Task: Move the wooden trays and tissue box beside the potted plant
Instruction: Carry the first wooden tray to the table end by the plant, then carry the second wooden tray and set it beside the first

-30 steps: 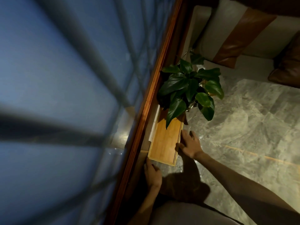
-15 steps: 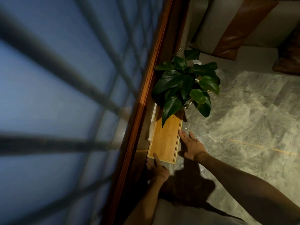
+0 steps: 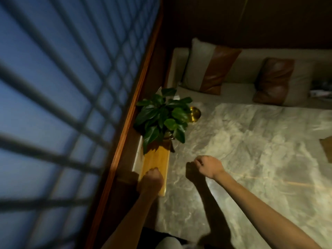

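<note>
The left hand (image 3: 151, 178) is curled into a loose fist over the near end of the wooden tray (image 3: 156, 160), holding nothing visible. The right hand (image 3: 208, 167), fingers also curled and empty, hovers over the marble table (image 3: 251, 150). The tray's far end lies under the potted plant (image 3: 162, 115) leaves, by the window edge.

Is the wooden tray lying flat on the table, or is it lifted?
Flat. The wooden tray lies on the marble table beside the potted plant, under the left hand.
</note>
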